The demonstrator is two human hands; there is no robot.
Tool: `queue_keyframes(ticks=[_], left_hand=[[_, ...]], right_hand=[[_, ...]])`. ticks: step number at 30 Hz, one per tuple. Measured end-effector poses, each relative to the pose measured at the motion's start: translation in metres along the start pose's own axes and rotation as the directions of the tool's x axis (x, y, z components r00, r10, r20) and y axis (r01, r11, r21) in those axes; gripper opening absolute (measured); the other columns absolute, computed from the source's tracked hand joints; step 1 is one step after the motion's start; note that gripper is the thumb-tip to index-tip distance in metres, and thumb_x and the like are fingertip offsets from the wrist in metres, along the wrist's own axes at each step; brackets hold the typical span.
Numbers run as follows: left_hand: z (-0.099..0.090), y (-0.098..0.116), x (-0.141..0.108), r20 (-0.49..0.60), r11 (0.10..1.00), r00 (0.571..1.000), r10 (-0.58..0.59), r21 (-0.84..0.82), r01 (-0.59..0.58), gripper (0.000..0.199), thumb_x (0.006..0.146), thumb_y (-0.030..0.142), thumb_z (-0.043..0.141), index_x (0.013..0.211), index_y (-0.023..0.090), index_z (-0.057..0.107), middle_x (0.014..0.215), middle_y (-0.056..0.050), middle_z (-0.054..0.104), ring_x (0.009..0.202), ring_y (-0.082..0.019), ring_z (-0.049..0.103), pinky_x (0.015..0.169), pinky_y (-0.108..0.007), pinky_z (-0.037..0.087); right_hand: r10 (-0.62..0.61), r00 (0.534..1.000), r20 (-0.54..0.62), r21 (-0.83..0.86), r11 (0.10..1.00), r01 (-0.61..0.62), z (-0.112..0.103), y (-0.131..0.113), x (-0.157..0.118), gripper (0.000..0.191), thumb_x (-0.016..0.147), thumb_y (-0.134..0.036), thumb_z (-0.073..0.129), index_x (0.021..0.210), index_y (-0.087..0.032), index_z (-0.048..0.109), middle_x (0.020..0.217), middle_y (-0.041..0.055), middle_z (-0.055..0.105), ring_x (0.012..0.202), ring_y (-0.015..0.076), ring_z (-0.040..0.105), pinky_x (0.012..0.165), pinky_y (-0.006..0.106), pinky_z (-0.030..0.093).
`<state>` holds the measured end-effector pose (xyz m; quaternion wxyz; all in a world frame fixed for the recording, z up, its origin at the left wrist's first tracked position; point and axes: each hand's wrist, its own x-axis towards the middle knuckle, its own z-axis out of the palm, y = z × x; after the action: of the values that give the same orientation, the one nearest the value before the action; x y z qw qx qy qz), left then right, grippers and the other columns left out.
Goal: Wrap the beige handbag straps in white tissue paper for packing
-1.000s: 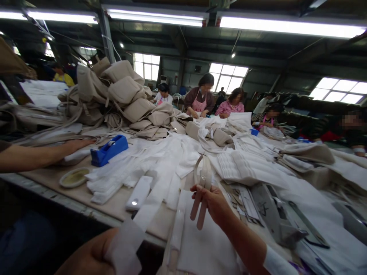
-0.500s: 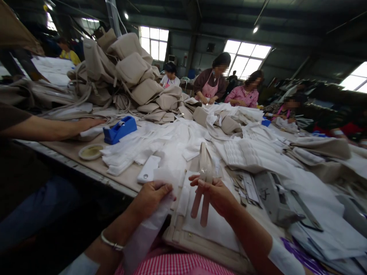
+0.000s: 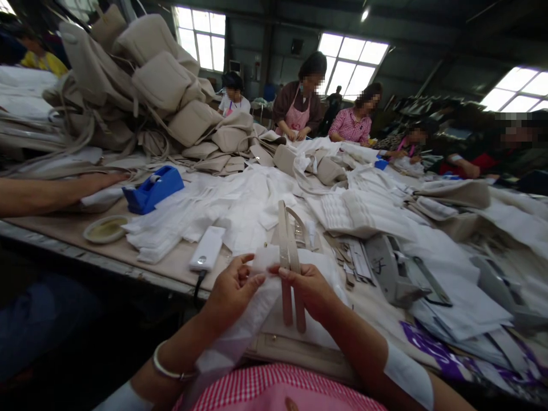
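A strip of thin white wrapping sheet (image 3: 246, 328) is pinched in my left hand (image 3: 231, 291) and trails down over my forearm toward my lap. My right hand (image 3: 311, 288) grips a folded beige strap (image 3: 284, 242), its loop upward and two ends hanging below my fingers. The sheet's upper end meets the strap between my two hands. Beneath them a beige bag (image 3: 299, 349) lies at the table edge, partly covered by white sheet. Just beyond my left hand is a white box-shaped device (image 3: 208, 248) with a black cable.
A blue tape dispenser (image 3: 154, 191) and a round shallow dish (image 3: 105, 229) sit at left, near another person's arm (image 3: 55, 194). Beige bags (image 3: 158, 85) pile up behind. Grey tape dispenser (image 3: 394, 274) at right, beside white sheets (image 3: 462, 319). Several people work across the table.
My hands have come closer together, bringing the white sheet against the strap. The strap has turned more upright, with its loop spread. My view has shifted to the right.
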<state>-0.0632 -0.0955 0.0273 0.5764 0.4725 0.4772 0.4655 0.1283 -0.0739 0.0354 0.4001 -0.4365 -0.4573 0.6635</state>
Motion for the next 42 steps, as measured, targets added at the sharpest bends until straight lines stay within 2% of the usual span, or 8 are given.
queue_keyframes(ticks=[4,7,13,17,22,31,35,42], left_hand=[[0.001,-0.005,-0.009,-0.034,0.940,0.975,0.222,0.275,-0.204,0.050,0.079,0.034,0.072,0.123,0.024,0.050,0.116,-0.008,0.064,0.077,-0.017,0.065,0.069,-0.028,0.051],[0.004,-0.006,-0.008,0.027,0.929,0.987,0.156,0.335,-0.156,0.035,0.078,0.038,0.071,0.108,0.023,0.058,0.100,-0.005,0.067,0.070,-0.016,0.062,0.065,-0.027,0.049],[0.008,0.004,0.006,-0.008,0.948,0.998,0.061,0.315,-0.055,0.040,0.071,0.042,0.077,0.102,0.021,0.062,0.086,-0.002,0.069,0.071,-0.018,0.062,0.068,-0.030,0.049],[0.010,0.010,0.010,0.124,0.958,0.991,0.045,0.276,-0.078,0.029,0.072,0.036,0.076,0.094,0.018,0.070,0.092,-0.006,0.073,0.084,-0.022,0.064,0.076,-0.031,0.047],[0.006,0.008,0.009,0.121,0.926,0.992,0.029,0.371,-0.072,0.023,0.080,0.034,0.066,0.066,0.017,0.066,0.063,0.000,0.064,0.062,-0.014,0.055,0.061,-0.026,0.041],[0.005,0.012,0.008,0.212,0.929,0.976,0.046,0.350,-0.120,0.028,0.087,0.040,0.058,0.085,0.016,0.072,0.074,-0.002,0.068,0.070,-0.015,0.059,0.064,-0.025,0.043],[0.003,0.012,0.008,0.153,0.950,0.988,0.006,0.307,-0.053,0.028,0.087,0.039,0.057,0.084,0.017,0.074,0.078,-0.003,0.073,0.075,-0.017,0.062,0.068,-0.025,0.044],[0.003,0.009,0.007,0.088,0.917,0.996,0.020,0.396,-0.053,0.023,0.082,0.035,0.063,0.069,0.018,0.072,0.068,-0.001,0.070,0.067,-0.016,0.061,0.065,-0.025,0.042]], right_hand=[[-0.004,0.999,-0.044,0.032,0.999,0.005,-0.001,0.003,0.001,0.035,0.073,-0.047,0.075,0.094,-0.019,0.078,0.093,0.0082,0.074,0.090,0.0246,0.064,0.088,0.039,0.044],[-0.023,0.999,-0.038,0.045,0.999,0.025,-0.001,0.003,0.000,0.036,0.074,-0.046,0.074,0.097,-0.019,0.077,0.098,0.0092,0.073,0.096,0.0267,0.064,0.091,0.041,0.044],[-0.057,0.998,0.018,0.059,0.997,0.056,0.006,-0.002,-0.006,0.031,0.076,-0.044,0.073,0.096,-0.021,0.077,0.098,0.0073,0.072,0.098,0.0256,0.064,0.092,0.039,0.044],[-0.050,0.998,0.031,0.052,0.997,0.049,0.008,0.000,-0.007,0.033,0.076,-0.046,0.072,0.094,-0.020,0.077,0.090,0.0066,0.072,0.085,0.0222,0.064,0.081,0.035,0.047],[0.010,0.999,-0.043,-0.051,0.999,-0.013,-0.003,-0.002,-0.006,0.041,0.074,-0.052,0.072,0.096,-0.017,0.077,0.073,0.0036,0.066,0.069,0.0162,0.057,0.066,0.028,0.043],[-0.035,0.998,-0.054,-0.090,0.995,0.030,0.003,-0.008,-0.009,0.035,0.068,-0.048,0.075,0.081,-0.016,0.076,0.069,0.0038,0.064,0.067,0.0163,0.055,0.063,0.027,0.041],[-0.011,0.991,-0.134,-0.093,0.996,-0.002,-0.005,-0.012,-0.010,0.038,0.069,-0.050,0.075,0.083,-0.015,0.076,0.059,-0.0007,0.055,0.054,0.0104,0.045,0.052,0.024,0.032],[0.055,0.994,-0.096,0.151,0.988,-0.040,-0.022,-0.029,-0.005,0.033,0.057,-0.037,0.087,0.076,-0.013,0.074,0.055,-0.0026,0.055,0.050,0.0069,0.045,0.047,0.020,0.033]])
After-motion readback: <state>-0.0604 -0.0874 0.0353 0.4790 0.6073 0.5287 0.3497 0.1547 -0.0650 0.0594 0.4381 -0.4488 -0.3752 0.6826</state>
